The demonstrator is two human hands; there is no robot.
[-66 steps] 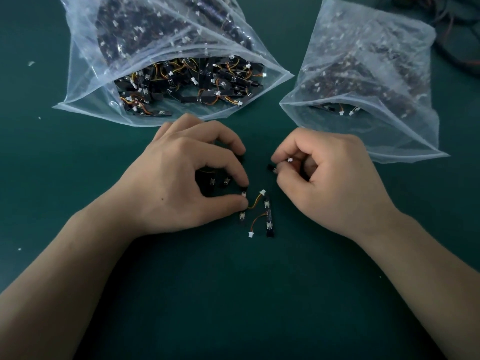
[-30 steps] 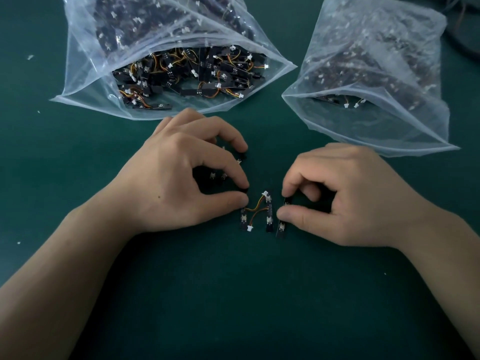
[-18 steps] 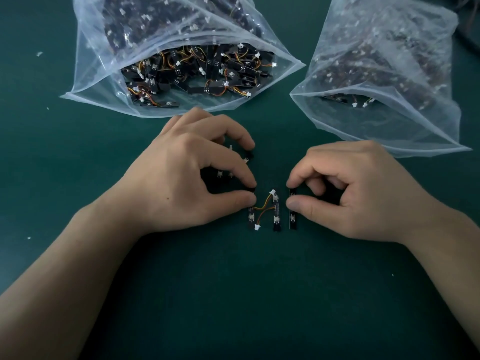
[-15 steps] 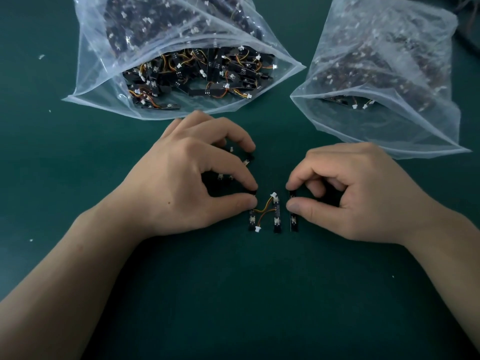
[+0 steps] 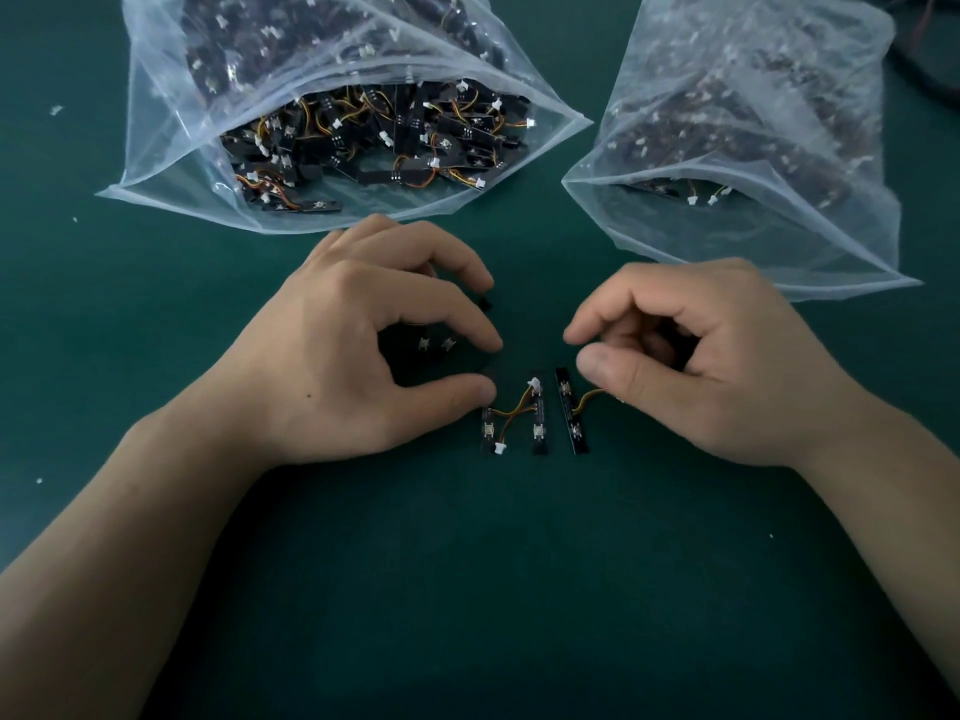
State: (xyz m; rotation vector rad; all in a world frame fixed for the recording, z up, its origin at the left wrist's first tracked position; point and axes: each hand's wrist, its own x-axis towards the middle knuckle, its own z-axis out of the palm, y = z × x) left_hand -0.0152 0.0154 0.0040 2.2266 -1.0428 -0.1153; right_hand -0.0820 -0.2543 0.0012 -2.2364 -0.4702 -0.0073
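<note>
Three small black circuit strips with orange-yellow wires and white connectors lie side by side on the green mat: the left strip [image 5: 488,432], the middle strip [image 5: 539,427] and the right strip [image 5: 571,418]. My left hand [image 5: 363,350] is curled over a small pile of black boards [image 5: 434,344], and its thumb tip touches the top of the left strip. My right hand [image 5: 701,366] hovers just right of the right strip. Its thumb and forefinger are parted and grip nothing I can see. That strip's wire runs under the thumb.
An open clear plastic bag [image 5: 171,184] full of the same wired black boards lies at the back left. A second clear bag [image 5: 810,241] with similar parts lies at the back right. Dark cables [image 5: 930,70] run along the far right edge. The green mat [image 5: 519,589] covers the table.
My right hand brought a third strip down from near the right bag, laid it right of the other two and let go of it. My left hand stayed put.
</note>
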